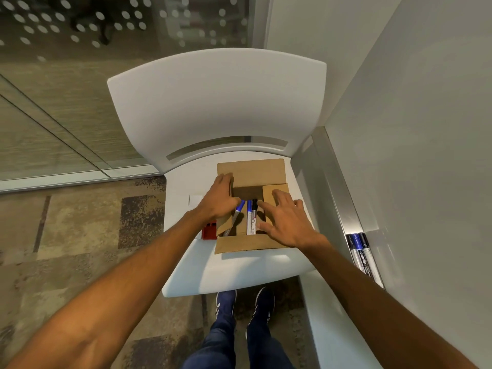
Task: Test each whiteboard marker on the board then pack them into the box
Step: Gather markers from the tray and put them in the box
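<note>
A brown cardboard box sits on the seat of a white chair, its flaps partly open. Inside lie a blue-capped marker, a second blue-capped marker leaning at the left and a black-capped one. My left hand rests on the box's left flap with its fingers curved over the edge. My right hand lies spread on the right flap, fingers straight. More markers lie in the whiteboard's tray at the right. The whiteboard fills the right side.
A red object and a white card lie on the seat left of the box. A glass wall stands behind the chair. My shoes stand on patterned carpet under the seat's front edge.
</note>
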Action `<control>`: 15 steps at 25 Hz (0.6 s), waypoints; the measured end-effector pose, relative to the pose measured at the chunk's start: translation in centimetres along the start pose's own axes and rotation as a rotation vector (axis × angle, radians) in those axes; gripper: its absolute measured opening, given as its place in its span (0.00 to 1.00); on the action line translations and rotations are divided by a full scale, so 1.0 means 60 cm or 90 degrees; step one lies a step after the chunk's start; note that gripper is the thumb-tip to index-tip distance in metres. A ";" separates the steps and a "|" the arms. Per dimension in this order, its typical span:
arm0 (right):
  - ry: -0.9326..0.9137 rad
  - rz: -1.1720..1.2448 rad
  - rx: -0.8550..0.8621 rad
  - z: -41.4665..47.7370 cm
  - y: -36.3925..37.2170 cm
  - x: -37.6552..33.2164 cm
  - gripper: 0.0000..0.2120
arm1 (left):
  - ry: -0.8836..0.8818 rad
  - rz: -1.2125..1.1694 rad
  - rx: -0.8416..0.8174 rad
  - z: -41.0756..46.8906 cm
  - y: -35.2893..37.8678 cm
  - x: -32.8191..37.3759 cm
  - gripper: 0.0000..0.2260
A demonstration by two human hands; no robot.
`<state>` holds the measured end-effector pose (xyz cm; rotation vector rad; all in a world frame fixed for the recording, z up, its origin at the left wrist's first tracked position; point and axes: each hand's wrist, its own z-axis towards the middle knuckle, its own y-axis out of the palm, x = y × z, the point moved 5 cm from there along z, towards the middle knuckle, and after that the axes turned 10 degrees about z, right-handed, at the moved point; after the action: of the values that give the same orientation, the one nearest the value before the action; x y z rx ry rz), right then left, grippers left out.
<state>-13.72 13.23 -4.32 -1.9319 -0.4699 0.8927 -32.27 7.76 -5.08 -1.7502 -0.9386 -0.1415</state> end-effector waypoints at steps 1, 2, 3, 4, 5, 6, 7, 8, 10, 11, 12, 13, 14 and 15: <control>-0.018 -0.025 -0.011 0.006 0.003 -0.006 0.24 | 0.000 -0.006 0.021 -0.005 -0.009 -0.003 0.38; -0.030 -0.052 -0.020 0.011 0.005 -0.011 0.22 | 0.000 0.003 0.043 -0.012 -0.019 -0.008 0.38; -0.038 -0.075 -0.021 0.015 0.005 -0.014 0.21 | -0.004 0.029 0.058 -0.017 -0.026 -0.014 0.39; -0.043 -0.093 -0.017 0.016 0.002 -0.015 0.19 | -0.013 0.065 0.066 -0.022 -0.033 -0.020 0.40; -0.048 -0.112 -0.008 0.015 0.000 -0.016 0.18 | -0.028 0.103 0.071 -0.028 -0.038 -0.027 0.39; -0.053 -0.130 0.005 0.012 -0.003 -0.017 0.17 | -0.041 0.144 0.075 -0.033 -0.043 -0.033 0.39; -0.060 -0.143 0.024 0.009 -0.007 -0.017 0.15 | -0.046 0.192 0.080 -0.039 -0.046 -0.039 0.38; -0.065 -0.148 0.047 0.004 -0.012 -0.017 0.14 | -0.037 0.252 0.084 -0.043 -0.046 -0.043 0.37; -0.065 -0.154 0.100 -0.005 -0.029 -0.020 0.12 | 0.010 0.361 0.079 -0.049 -0.038 -0.050 0.34; -0.057 -0.157 0.125 -0.009 -0.039 -0.019 0.11 | 0.036 0.388 0.067 -0.052 -0.032 -0.052 0.32; -0.044 -0.163 0.145 -0.013 -0.050 -0.018 0.12 | 0.061 0.407 0.061 -0.056 -0.027 -0.050 0.29; -0.027 -0.177 0.157 -0.017 -0.061 -0.015 0.12 | 0.084 0.430 0.060 -0.061 -0.023 -0.047 0.26; -0.005 -0.200 0.161 -0.021 -0.071 -0.011 0.13 | 0.103 0.448 0.065 -0.064 -0.017 -0.044 0.22; 0.019 -0.228 0.159 -0.025 -0.080 -0.004 0.15 | 0.119 0.464 0.066 -0.067 -0.011 -0.040 0.20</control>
<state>-12.57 14.57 0.38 -1.5688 -0.6320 0.6544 -32.96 3.16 -4.21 -1.8377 -0.1345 0.2105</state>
